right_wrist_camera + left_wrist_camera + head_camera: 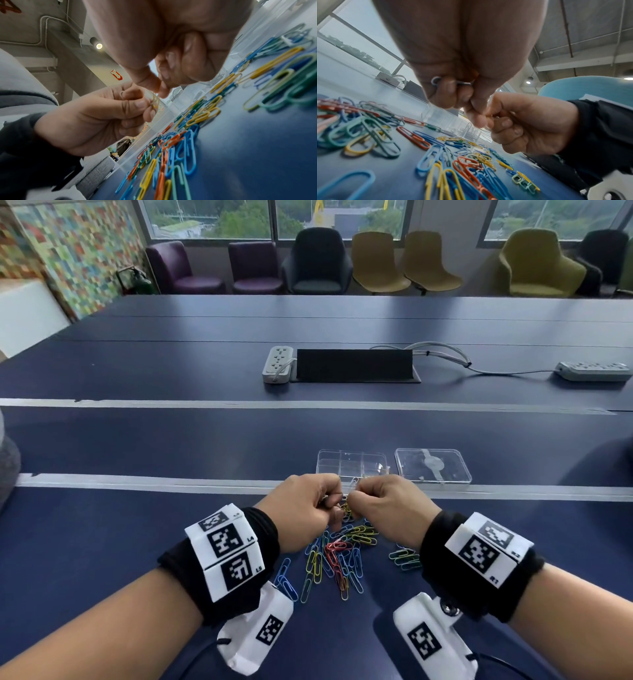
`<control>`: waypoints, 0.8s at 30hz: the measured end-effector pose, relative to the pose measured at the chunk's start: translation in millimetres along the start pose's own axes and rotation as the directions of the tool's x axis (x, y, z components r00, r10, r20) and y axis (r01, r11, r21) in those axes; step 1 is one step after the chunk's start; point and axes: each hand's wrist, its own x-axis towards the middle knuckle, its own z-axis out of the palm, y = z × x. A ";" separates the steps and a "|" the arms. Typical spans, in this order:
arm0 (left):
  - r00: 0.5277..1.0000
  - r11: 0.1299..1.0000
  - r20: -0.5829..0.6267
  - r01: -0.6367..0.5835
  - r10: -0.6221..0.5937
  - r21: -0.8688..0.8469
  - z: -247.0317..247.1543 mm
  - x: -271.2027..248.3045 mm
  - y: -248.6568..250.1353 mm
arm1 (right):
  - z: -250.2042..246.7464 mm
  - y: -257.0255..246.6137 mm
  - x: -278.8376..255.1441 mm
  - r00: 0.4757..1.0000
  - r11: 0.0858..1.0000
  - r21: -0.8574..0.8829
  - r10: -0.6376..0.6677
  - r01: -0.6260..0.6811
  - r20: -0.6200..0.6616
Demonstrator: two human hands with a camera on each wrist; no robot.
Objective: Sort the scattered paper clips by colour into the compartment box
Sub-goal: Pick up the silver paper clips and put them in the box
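Note:
Both hands meet just above the far edge of a pile of coloured paper clips [339,556], which lies scattered on the blue table. My left hand [334,503] keeps a silver clip [436,81] tucked under its curled fingers. Its thumb and forefinger also pinch a tangle of yellow clips [346,508]. My right hand [356,499] pinches the other side of that yellow tangle [155,100], fingers curled. The clear compartment box [351,463] stands open right behind the hands. What lies inside it is hard to make out.
The box's clear lid [432,465] lies to the right of it. A small group of green clips [406,559] sits under my right wrist. Two power strips [277,363] and a black cable flap [354,366] are farther back. Pale tape lines [137,481] cross the table.

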 end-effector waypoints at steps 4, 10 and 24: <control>1.000 1.000 -0.030 -0.006 0.005 -0.022 -1.0 0.3 -0.6 | -3.9 -0.5 3.8 0.998 0.993 0.100 0.058 -0.056 -0.018; 0.996 0.999 -0.080 -0.049 0.049 -0.005 1.2 -0.8 1.6 | -5.6 -3.7 0.4 0.994 0.992 0.098 0.073 -0.081 0.081; 0.991 0.971 -0.042 0.112 -0.123 -0.211 -6.6 9.6 -7.0 | -14.7 -2.6 1.2 0.986 0.994 -0.082 0.084 -0.073 0.146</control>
